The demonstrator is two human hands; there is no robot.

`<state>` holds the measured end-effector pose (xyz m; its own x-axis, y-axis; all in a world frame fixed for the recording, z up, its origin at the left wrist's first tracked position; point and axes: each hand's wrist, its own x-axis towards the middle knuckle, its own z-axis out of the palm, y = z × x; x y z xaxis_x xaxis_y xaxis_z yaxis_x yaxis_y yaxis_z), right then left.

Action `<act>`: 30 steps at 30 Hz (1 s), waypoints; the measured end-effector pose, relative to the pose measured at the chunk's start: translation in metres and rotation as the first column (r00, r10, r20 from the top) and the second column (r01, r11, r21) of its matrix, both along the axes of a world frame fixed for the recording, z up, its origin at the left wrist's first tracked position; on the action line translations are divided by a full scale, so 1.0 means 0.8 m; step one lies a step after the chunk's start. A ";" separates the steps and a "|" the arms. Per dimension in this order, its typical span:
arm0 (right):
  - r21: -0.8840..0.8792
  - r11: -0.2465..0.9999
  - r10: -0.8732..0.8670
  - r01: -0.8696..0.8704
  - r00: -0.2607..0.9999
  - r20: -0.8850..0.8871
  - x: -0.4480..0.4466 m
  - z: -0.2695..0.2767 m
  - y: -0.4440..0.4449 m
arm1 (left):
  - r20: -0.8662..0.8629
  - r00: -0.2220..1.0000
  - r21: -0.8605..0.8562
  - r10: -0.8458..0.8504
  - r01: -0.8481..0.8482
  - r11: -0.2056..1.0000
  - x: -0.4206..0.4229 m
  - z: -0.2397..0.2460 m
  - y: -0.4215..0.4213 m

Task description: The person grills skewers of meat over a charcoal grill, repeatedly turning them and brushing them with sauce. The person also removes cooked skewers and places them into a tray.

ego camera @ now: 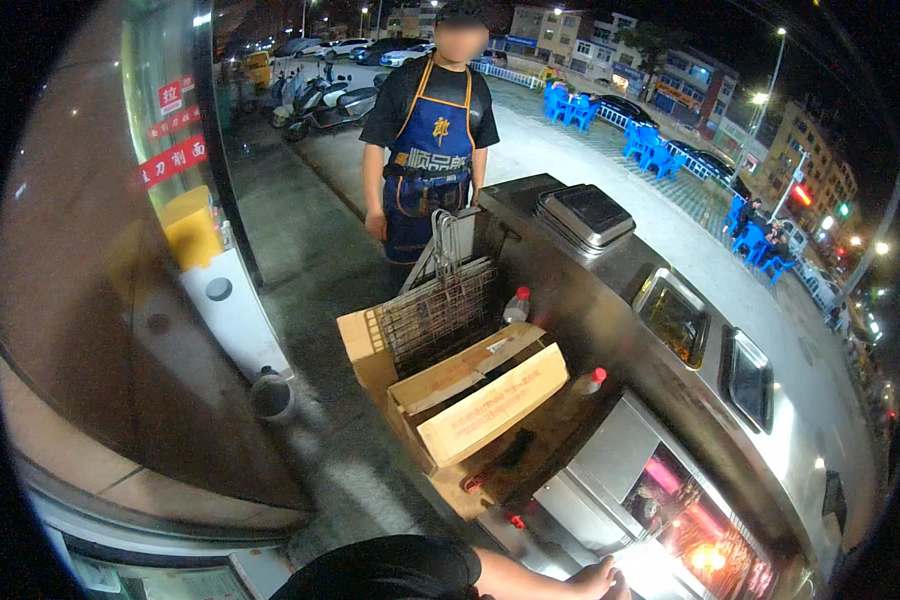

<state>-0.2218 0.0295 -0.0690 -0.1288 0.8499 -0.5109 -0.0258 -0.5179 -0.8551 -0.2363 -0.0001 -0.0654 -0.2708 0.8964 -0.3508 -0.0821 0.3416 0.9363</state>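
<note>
My left hand (596, 580) reaches in from the bottom edge, beside a brightly lit stainless steel appliance (601, 480) with a glowing window. Glare and the frame's edge hide what its fingers do. My right hand is not clearly in view. Left of the appliance an open cardboard box (487, 405) with raised flaps stands on the worktop. Behind it, wire grilling racks (439, 311) lean upright in cardboard. Two clear bottles with red caps, one farther back (518, 306) and one nearer (592, 381), stand against the metal wall. A small red object (515, 520) lies near my forearm.
A person in a blue apron (431, 150) stands beyond the worktop. Stainless lidded pans (586, 217) and framed openings (673, 318) line the metal ledge at right. At left are a glass door (172, 135), a white cabinet (232, 307) and a grey bin (272, 395).
</note>
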 end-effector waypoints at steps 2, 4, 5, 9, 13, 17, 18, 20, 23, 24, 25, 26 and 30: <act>0.003 1.000 0.020 -0.020 1.000 0.008 0.004 -0.005 0.002 | 0.052 0.999 -0.124 -0.013 0.019 0.992 -0.008 0.022 -0.006; 0.012 1.000 -0.004 0.004 1.000 0.013 0.029 -0.009 0.000 | 0.106 0.993 -0.060 -0.059 0.066 0.996 -0.012 0.031 -0.018; 0.022 0.999 -0.024 0.023 0.999 0.025 0.048 -0.010 -0.002 | 0.170 0.984 -0.020 -0.048 0.052 0.998 0.003 0.017 -0.019; 0.102 0.982 0.139 -0.158 0.975 0.173 0.093 -0.038 0.026 | -0.038 0.999 -0.030 -0.015 0.014 0.999 0.022 -0.139 0.034; 0.050 0.995 -0.087 0.091 0.993 -0.080 0.115 -0.060 0.011 | 0.144 0.983 -0.094 -0.116 0.130 0.987 -0.001 -0.032 0.000; 0.007 0.998 -0.044 0.057 0.839 -0.542 0.085 -0.032 0.005 | 0.791 0.592 -0.049 0.157 -0.195 0.980 0.030 -0.107 0.042; 0.003 0.992 0.105 -0.128 0.803 -0.586 0.078 -0.005 -0.005 | 0.647 0.755 -0.029 0.105 -0.113 0.993 0.015 -0.091 0.031; -0.068 0.997 -0.012 -0.038 0.791 -0.612 0.078 0.020 -0.010 | 0.233 0.973 -0.024 0.006 -0.001 1.000 0.004 -0.045 0.008; -0.169 0.985 -0.073 -0.034 0.805 -0.589 0.084 0.026 -0.015 | -0.076 0.989 -0.124 -0.125 0.115 0.986 0.007 -0.043 0.007; -0.163 0.985 -0.056 -0.054 0.796 -0.603 0.089 0.019 -0.012 | -0.117 0.982 -0.135 -0.150 0.134 0.982 0.013 -0.044 0.007; -0.156 0.985 -0.039 -0.074 0.786 -0.617 0.095 0.013 -0.009 | -0.157 0.972 -0.148 -0.174 0.151 0.977 0.018 -0.045 0.007; -0.183 0.982 -0.068 -0.050 0.807 -0.586 0.098 0.005 -0.007 | -0.196 0.960 -0.161 -0.199 0.169 0.972 0.023 -0.046 0.005; -0.115 0.993 -0.068 -0.018 0.713 -0.697 0.110 -0.038 0.001 | -0.358 0.889 -0.158 -0.285 0.242 0.957 0.027 -0.058 -0.013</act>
<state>-0.1336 0.0302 -0.0990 -0.4649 0.8048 -0.3690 -0.6082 -0.5932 -0.5275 -0.2150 -0.0107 -0.1119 -0.1596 0.9162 -0.3677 0.3732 0.4008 0.8367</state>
